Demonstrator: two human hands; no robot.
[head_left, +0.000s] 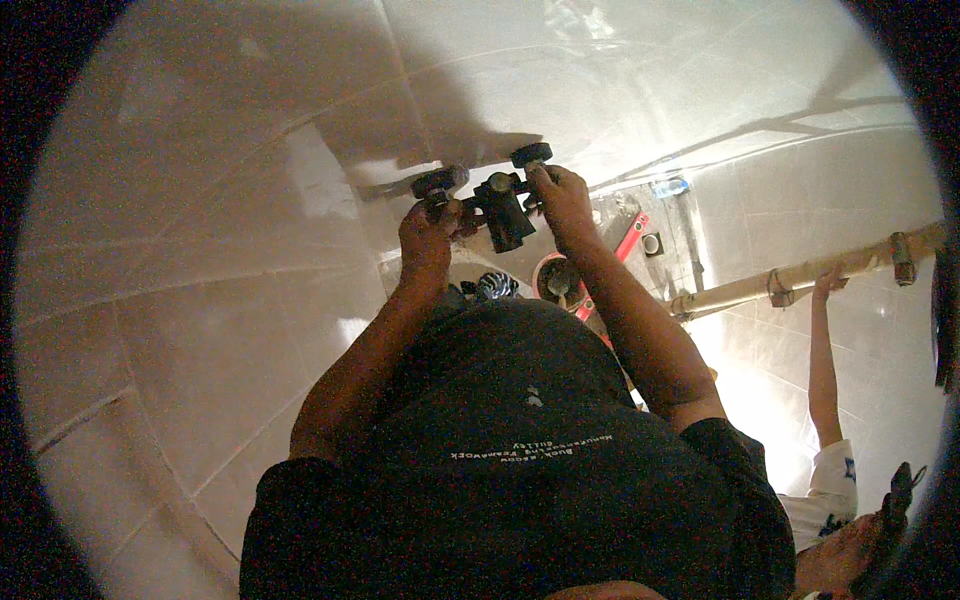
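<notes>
In front of me, against a pale tiled surface (330,240), is a dark tool with a black blocky middle body (507,215) and a round black disc on each side. My left hand (428,235) is closed around its left part, just below the left disc (436,182). On the other side my right hand (565,205) grips it beside the right disc (531,154). The tool's exact kind is unclear in the dim light. Both forearms reach up from my black shirt (540,400).
Below the tool stands a round bucket (537,283) with something grey inside. A red bar (632,237) like a spirit level lies beside it. To the right, a long pole (740,291) with clamps crosses the view; another person's hand (829,282) touches it. Bright light glares beneath the pole.
</notes>
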